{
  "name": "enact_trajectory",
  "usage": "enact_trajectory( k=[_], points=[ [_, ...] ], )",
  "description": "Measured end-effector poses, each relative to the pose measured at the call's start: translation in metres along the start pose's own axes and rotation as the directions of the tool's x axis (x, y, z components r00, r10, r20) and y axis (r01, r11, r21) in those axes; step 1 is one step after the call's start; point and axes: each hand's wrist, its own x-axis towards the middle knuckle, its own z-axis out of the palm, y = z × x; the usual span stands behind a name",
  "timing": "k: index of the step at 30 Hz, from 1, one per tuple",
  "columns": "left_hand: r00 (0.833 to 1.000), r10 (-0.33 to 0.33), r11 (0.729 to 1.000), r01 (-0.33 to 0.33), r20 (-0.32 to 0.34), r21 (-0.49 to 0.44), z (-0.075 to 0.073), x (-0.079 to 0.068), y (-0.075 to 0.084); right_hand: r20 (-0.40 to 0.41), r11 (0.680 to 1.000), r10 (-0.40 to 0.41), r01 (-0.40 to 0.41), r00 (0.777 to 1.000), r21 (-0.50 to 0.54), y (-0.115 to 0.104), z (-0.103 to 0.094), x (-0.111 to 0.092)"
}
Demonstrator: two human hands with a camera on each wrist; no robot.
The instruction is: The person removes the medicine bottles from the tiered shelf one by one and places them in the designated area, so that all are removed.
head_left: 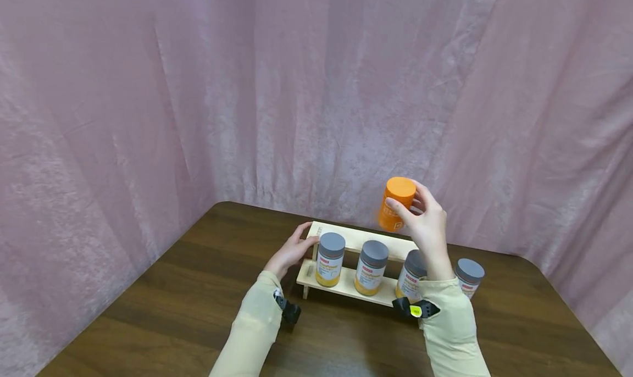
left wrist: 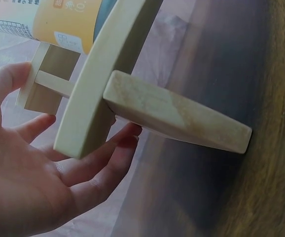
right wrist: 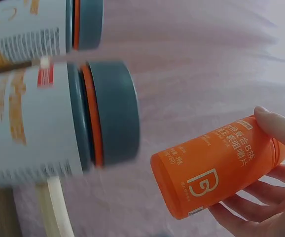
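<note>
An orange bottle point(head_left: 394, 215) with white print is held up above the back of a two-tier wooden rack point(head_left: 353, 235). My right hand point(head_left: 426, 228) grips it near its orange lid, and in the right wrist view the bottle point(right wrist: 211, 170) tilts in that hand point(right wrist: 273, 197). At the rack's left end, my left hand point(head_left: 290, 251) holds the upper shelf, its thumb in front. The left wrist view shows that hand point(left wrist: 39, 173) with fingers curled around the wooden end point(left wrist: 90, 98). White-and-yellow jars with grey lids stand on the lower shelf: left point(head_left: 329, 267), middle point(head_left: 370, 275), right point(head_left: 408, 281).
Another grey-lidded jar point(head_left: 470, 272) stands at the right, partly hidden by my right sleeve point(head_left: 447, 322). The rack stands on a dark brown wooden table point(head_left: 207, 267). Pink curtains point(head_left: 277, 102) hang behind the table and along its left side.
</note>
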Motion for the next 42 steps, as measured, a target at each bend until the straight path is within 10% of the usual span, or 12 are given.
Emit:
enact_trajectory(
  k=[11, 24, 42],
  points=[
    [1.0, -0.029, 1.0, 0.029, 0.01, -0.002, -0.006, -0.002, -0.002, -0.215, 0.999, -0.022, 0.016, 0.976, -0.03, 0.012, -0.039, -0.02],
    [0.999, -0.033, 0.999, 0.033, 0.014, 0.019, -0.016, -0.004, -0.006, -0.287, 0.997, 0.043, -0.061, 0.957, -0.053, 0.032, -0.072, -0.032],
    [0.999, -0.044, 0.999, 0.044, 0.023, 0.001, -0.019, -0.009, -0.01, -0.12, 0.967, 0.119, -0.143, 0.986, -0.212, 0.057, -0.127, -0.04]
  ],
)
